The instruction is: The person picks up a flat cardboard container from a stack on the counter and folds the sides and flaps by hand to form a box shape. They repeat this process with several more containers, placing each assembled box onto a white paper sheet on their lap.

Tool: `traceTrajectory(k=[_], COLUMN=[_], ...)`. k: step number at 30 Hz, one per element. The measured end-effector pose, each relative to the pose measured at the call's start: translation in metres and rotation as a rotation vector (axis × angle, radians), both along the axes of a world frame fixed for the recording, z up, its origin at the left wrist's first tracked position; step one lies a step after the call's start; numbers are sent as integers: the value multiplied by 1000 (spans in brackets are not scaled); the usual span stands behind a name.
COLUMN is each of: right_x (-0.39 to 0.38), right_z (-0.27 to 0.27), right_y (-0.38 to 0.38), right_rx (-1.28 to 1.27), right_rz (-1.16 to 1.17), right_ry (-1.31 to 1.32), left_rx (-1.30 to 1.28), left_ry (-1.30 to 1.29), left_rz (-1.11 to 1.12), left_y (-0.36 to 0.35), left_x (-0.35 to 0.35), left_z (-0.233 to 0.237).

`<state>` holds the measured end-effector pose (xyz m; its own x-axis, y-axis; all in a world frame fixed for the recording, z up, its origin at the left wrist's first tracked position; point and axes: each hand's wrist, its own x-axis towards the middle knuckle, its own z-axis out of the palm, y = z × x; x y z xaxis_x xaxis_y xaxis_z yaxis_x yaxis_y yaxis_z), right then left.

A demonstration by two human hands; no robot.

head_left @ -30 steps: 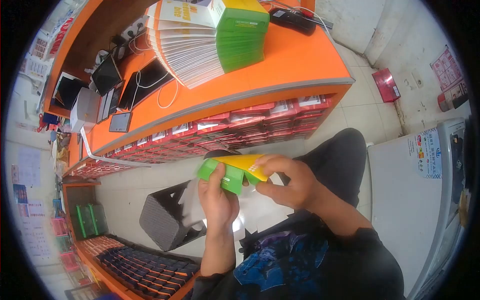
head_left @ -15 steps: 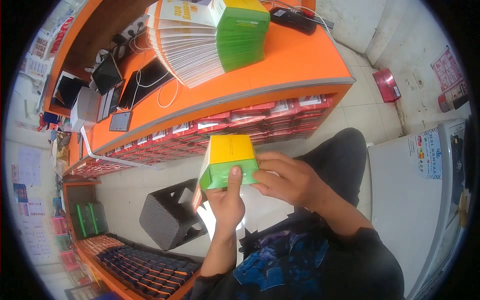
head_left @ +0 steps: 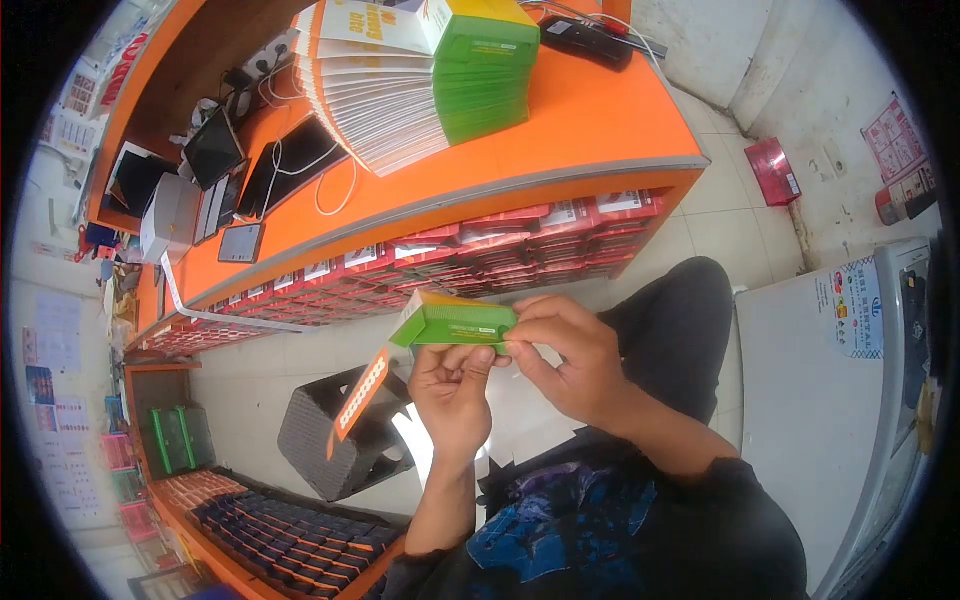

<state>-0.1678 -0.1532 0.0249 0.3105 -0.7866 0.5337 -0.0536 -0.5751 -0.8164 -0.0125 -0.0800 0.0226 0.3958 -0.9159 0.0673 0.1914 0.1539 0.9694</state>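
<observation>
A yellow and green folding carton (head_left: 460, 321) is held between my hands, its green side facing me and a thin yellow strip showing above. An orange flap with a white pattern (head_left: 362, 393) sticks out from its left end, slanting downward. My left hand (head_left: 452, 392) is closed on the carton from below, with the thumb at its lower edge. At the right end, my right hand (head_left: 563, 350) pinches the carton's lower corner between thumb and fingers. Part of the carton's underside is hidden by my left fingers.
On the orange counter (head_left: 620, 120) stands a fanned stack of similar cartons (head_left: 485, 85), near a black device (head_left: 585, 40), cables and a phone (head_left: 240, 243). Red boxes (head_left: 480, 245) fill the shelf below. A black stool (head_left: 325, 440) and a white refrigerator (head_left: 810, 400) stand nearby.
The carton has tipped so its yellow face is mostly turned away and its orange flap shows at left. My left thumb has moved from the green side to the lower edge.
</observation>
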Motion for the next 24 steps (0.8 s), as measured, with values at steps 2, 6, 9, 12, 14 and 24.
traceTrajectory(k=[2, 6, 9, 12, 14, 24], right_x=[1, 1, 3, 3, 4, -2], right_z=[-1, 2, 2, 4, 4, 4], right_y=[2, 7, 10, 12, 13, 4], right_rx=[0, -48, -63, -88, -106, -365], right_rz=[-14, 0, 8, 25, 38, 4], right_ry=[18, -33, -57, -70, -67, 164], left_rx=[-29, -77, -95, -100, -91, -185], left_ry=[53, 97, 111, 126, 126, 154], left_rz=[18, -22, -2, 17, 18, -70], left_y=[0, 3, 4, 6, 6, 13], left_x=[0, 4, 5, 6, 6, 12], left_z=[0, -8, -18, -20, -17, -15])
